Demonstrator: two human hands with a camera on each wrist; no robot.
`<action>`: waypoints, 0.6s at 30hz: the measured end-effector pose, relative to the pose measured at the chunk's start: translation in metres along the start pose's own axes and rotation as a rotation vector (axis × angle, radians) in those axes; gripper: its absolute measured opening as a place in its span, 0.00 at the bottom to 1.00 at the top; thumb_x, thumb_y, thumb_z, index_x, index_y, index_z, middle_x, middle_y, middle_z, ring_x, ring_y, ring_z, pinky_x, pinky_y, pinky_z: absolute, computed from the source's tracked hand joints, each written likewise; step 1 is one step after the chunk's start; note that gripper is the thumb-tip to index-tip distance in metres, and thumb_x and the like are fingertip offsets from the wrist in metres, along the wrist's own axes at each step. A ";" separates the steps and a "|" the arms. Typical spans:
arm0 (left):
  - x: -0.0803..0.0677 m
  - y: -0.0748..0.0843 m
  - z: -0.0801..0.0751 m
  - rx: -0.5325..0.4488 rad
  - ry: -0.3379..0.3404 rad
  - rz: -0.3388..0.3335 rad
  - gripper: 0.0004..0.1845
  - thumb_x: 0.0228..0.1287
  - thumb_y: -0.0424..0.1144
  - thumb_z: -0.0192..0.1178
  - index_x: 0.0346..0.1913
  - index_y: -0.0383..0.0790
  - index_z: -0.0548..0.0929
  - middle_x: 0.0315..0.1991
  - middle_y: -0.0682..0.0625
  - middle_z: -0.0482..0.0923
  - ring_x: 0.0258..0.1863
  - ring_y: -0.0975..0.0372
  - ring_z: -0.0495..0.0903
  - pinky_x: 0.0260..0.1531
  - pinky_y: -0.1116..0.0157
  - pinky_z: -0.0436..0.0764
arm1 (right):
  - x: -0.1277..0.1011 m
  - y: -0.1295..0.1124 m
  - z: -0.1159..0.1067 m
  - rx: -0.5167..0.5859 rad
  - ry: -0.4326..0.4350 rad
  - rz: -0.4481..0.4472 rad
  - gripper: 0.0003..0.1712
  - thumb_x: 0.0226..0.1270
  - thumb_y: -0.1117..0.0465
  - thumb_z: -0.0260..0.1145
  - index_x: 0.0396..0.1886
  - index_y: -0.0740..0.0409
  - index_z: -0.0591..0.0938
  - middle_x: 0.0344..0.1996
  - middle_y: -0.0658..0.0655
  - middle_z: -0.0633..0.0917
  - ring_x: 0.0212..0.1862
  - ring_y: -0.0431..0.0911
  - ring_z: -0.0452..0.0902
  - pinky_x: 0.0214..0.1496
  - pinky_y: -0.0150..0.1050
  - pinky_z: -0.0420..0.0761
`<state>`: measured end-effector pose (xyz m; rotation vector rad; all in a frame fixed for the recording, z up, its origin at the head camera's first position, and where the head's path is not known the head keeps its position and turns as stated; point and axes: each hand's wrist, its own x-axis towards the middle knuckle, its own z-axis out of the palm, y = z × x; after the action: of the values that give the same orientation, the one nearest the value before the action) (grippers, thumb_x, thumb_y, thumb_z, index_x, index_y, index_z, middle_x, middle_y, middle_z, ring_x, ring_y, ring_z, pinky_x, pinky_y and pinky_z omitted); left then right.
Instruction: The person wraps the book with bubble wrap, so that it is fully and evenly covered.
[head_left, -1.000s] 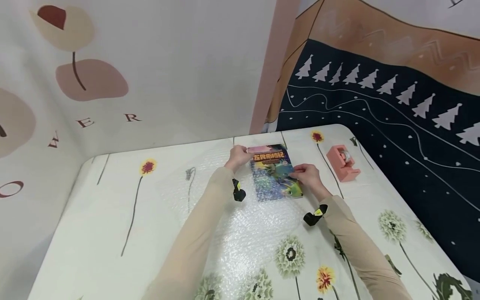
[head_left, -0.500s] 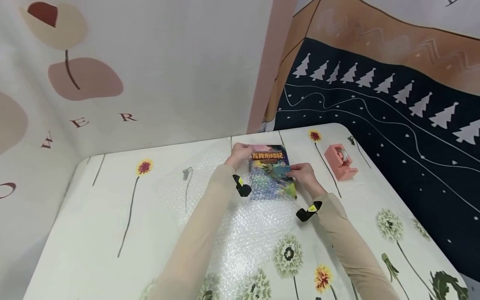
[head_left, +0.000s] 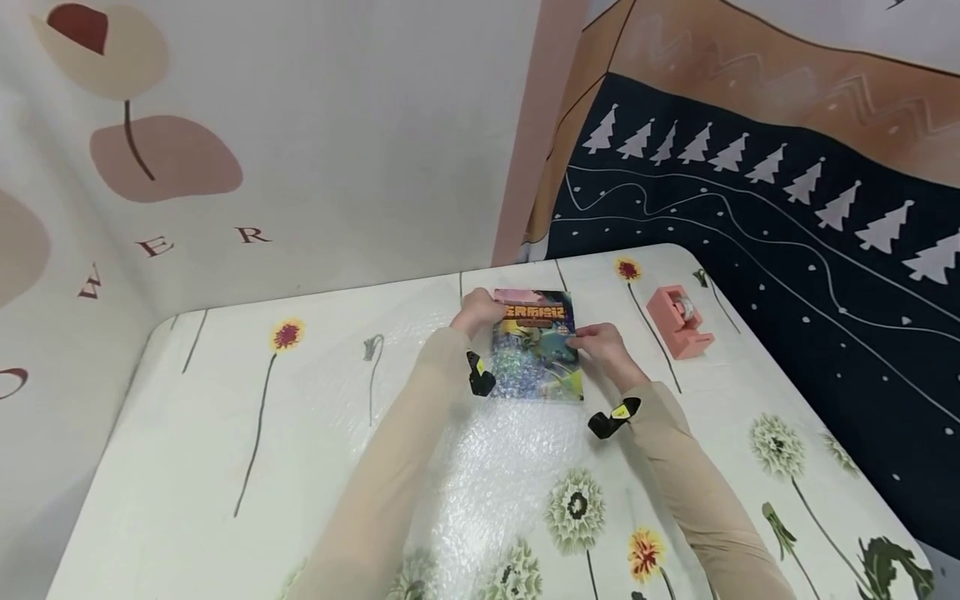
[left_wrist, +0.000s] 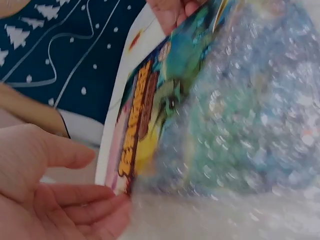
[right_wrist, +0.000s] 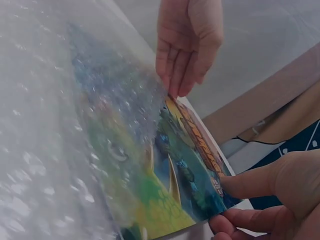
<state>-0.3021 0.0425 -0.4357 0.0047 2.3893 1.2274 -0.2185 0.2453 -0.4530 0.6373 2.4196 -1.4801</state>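
A book with a colourful cover [head_left: 534, 343] lies near the table's far edge, its lower part under clear bubble wrap [head_left: 480, 475]. My left hand [head_left: 478, 311] is at its upper left corner; in the left wrist view, straight fingers [left_wrist: 90, 202] touch the corner while the thumb stays apart. With my right hand [head_left: 606, 350] I pinch the right edge. The right wrist view shows that thumb [right_wrist: 250, 184] on the cover and the fingers curled below. Bubble wrap [right_wrist: 45, 150] blurs much of the cover there.
A pink tape dispenser [head_left: 667, 321] with a roll of tape stands to the right on the table. The flower-print tablecloth [head_left: 187, 450] runs up to a pale wall hanging [head_left: 360, 167] at the back. A dark tree-print cloth [head_left: 750, 225] hangs along the right side.
The book's lower end has swung left, so it lies straighter. My right hand has moved left with its edge, while my left hand has stayed near the upper left corner.
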 end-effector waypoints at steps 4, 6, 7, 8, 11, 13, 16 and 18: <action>-0.005 0.006 0.002 0.007 -0.025 0.003 0.16 0.57 0.27 0.50 0.18 0.42 0.57 0.16 0.51 0.53 0.13 0.63 0.47 0.17 0.64 0.57 | 0.000 0.000 -0.001 0.001 -0.018 -0.001 0.25 0.64 0.64 0.60 0.59 0.73 0.71 0.60 0.70 0.70 0.64 0.60 0.63 0.65 0.51 0.62; -0.007 0.007 0.003 -0.021 -0.027 -0.005 0.15 0.57 0.27 0.50 0.20 0.41 0.58 0.22 0.49 0.59 0.15 0.62 0.49 0.20 0.64 0.59 | 0.000 0.000 -0.001 0.018 -0.031 0.001 0.26 0.65 0.64 0.59 0.60 0.73 0.70 0.61 0.70 0.69 0.65 0.60 0.61 0.66 0.51 0.61; -0.007 0.006 0.003 -0.046 -0.031 -0.012 0.14 0.58 0.26 0.49 0.22 0.40 0.57 0.25 0.47 0.60 0.16 0.61 0.49 0.21 0.63 0.59 | 0.000 0.000 -0.001 0.027 -0.040 0.001 0.26 0.66 0.64 0.58 0.61 0.73 0.69 0.62 0.70 0.68 0.65 0.60 0.60 0.66 0.51 0.61; -0.008 0.006 0.003 -0.079 -0.033 -0.011 0.12 0.58 0.26 0.49 0.23 0.39 0.58 0.29 0.46 0.62 0.18 0.61 0.52 0.23 0.63 0.60 | 0.000 0.000 -0.002 0.035 -0.048 0.001 0.27 0.67 0.63 0.58 0.62 0.73 0.68 0.63 0.71 0.67 0.66 0.61 0.60 0.66 0.52 0.61; -0.009 0.005 0.002 -0.184 -0.037 -0.011 0.09 0.59 0.26 0.49 0.28 0.36 0.59 0.36 0.44 0.64 0.25 0.58 0.58 0.28 0.62 0.62 | -0.001 0.000 -0.002 0.067 -0.057 0.012 0.28 0.68 0.62 0.56 0.63 0.73 0.66 0.64 0.70 0.66 0.66 0.60 0.59 0.66 0.52 0.61; -0.009 0.003 0.002 -0.241 -0.031 -0.023 0.07 0.59 0.27 0.50 0.30 0.35 0.62 0.38 0.44 0.66 0.30 0.57 0.62 0.32 0.62 0.64 | -0.003 0.000 -0.003 0.080 -0.056 0.013 0.28 0.69 0.62 0.55 0.64 0.72 0.65 0.64 0.70 0.66 0.66 0.60 0.59 0.66 0.52 0.62; -0.007 0.002 0.001 -0.283 -0.010 -0.057 0.06 0.60 0.28 0.52 0.33 0.34 0.65 0.44 0.42 0.69 0.40 0.55 0.68 0.40 0.61 0.69 | -0.004 0.001 -0.001 0.107 -0.032 0.021 0.28 0.68 0.62 0.55 0.64 0.71 0.65 0.63 0.69 0.67 0.65 0.59 0.60 0.65 0.51 0.64; -0.006 0.002 0.001 -0.299 0.002 -0.073 0.05 0.61 0.29 0.53 0.38 0.33 0.71 0.51 0.42 0.71 0.49 0.55 0.70 0.49 0.60 0.71 | -0.005 0.002 0.001 0.122 -0.005 0.017 0.27 0.69 0.62 0.55 0.64 0.70 0.66 0.62 0.68 0.68 0.64 0.58 0.63 0.63 0.50 0.66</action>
<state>-0.2969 0.0432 -0.4327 -0.1745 2.1647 1.5357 -0.2135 0.2446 -0.4530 0.6772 2.3279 -1.6307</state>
